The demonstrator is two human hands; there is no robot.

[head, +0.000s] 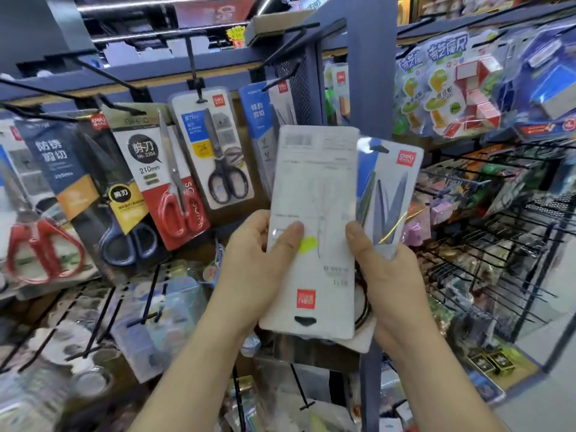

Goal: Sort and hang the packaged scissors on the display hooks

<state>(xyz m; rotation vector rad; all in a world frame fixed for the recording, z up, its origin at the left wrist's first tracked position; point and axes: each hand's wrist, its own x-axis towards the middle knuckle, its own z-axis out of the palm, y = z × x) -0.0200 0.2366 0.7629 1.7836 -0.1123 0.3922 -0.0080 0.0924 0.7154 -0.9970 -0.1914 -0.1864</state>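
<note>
My left hand [252,263] grips a white scissors pack [314,194] turned back side out and upside down, its hang hole at the bottom. My right hand [383,275] holds a second pack [389,188] face out, grey blades and a red logo showing, partly behind the first. Both packs are held in front of the blue display upright. Packaged scissors hang on black hooks to the left: a red-handled pair [174,179], a dark-handled pair [218,151], a black-bladed pair [103,188]. A bare hook [280,79] sticks out above the held packs.
A blue metal upright [371,73] stands behind the packs. Toy puzzle packs [461,85] hang at the upper right. A black wire rack [498,251] with small goods juts out on the right. More hooks and packaged items [149,319] fill the lower left.
</note>
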